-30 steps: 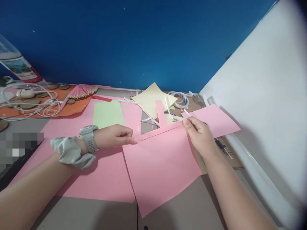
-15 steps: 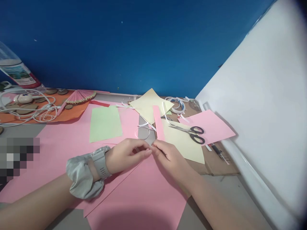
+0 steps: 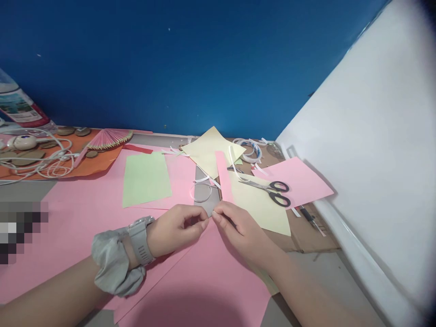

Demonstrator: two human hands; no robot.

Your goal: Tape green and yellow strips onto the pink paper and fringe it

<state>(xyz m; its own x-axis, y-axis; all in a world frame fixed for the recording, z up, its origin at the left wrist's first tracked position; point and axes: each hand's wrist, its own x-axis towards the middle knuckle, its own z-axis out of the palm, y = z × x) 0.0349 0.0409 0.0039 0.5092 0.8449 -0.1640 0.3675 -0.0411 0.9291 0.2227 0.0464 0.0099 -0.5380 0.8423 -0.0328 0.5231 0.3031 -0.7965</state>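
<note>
Side by side over a pink sheet (image 3: 204,281), my left hand (image 3: 179,229) and my right hand (image 3: 240,229) are both closed in a pinch. Their fingertips almost meet, and what lies between them is too small to make out. A grey watch (image 3: 141,243) and a grey scrunchie (image 3: 116,263) are around my left wrist. Just beyond the fingers lie a thin white loop (image 3: 200,192) and a pink paper strip (image 3: 223,177). Scissors (image 3: 269,188) with black handles rest on a pale yellow sheet (image 3: 262,213) past my right hand.
At the left are a folded pink fan (image 3: 109,139), white cables (image 3: 51,165), an orange sheet (image 3: 91,165) and a bottle (image 3: 22,109). A green sheet (image 3: 146,179), tape rolls (image 3: 250,151) and a pen (image 3: 308,215) lie further in. A blue wall (image 3: 204,68) stands behind.
My left fingertips have drawn slightly apart from my right ones, and the left hand sits a little further left and lower. The view has shifted slightly.
</note>
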